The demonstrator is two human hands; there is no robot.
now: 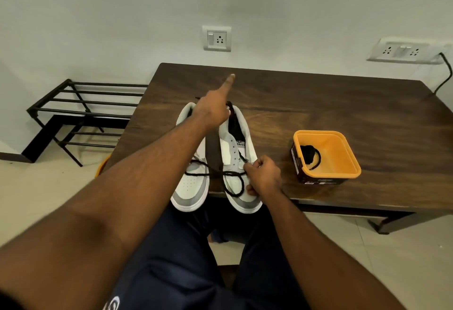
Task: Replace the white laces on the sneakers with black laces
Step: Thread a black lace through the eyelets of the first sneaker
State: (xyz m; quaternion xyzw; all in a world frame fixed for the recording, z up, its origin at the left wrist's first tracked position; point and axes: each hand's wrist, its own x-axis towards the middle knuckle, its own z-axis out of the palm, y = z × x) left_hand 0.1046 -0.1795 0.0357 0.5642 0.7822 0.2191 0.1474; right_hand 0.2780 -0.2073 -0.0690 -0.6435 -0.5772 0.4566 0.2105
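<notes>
- A person seated at the near edge of a dark wooden tabletop (343, 103) threads a black lace (232, 174) through a pair of white-and-grey sneakers, whose toes overhang that edge.
- The right hand (263, 177) rests on the right sneaker (241, 162), its fingers (252, 166) pinched narrow on the lace beside the eyelets.
- The left hand (214, 111) is stretched over the left sneaker (192, 174) toward the far edge, forefinger straight; the other fingers appear curled, and whether they hold a lace end cannot be told.
- The lace crosses loosely between both sneakers, a slack loop draped on the right toe.
- No white laces are visible; a second black lace (310, 157) lies coiled in an orange tub (343, 170) toward the right of the near edge.
- Risks, as judged: the lace strung across both shoes could drag one off the near edge if pulled hard, the slack loop may snag or twist, and an eyelet could be skipped.
</notes>
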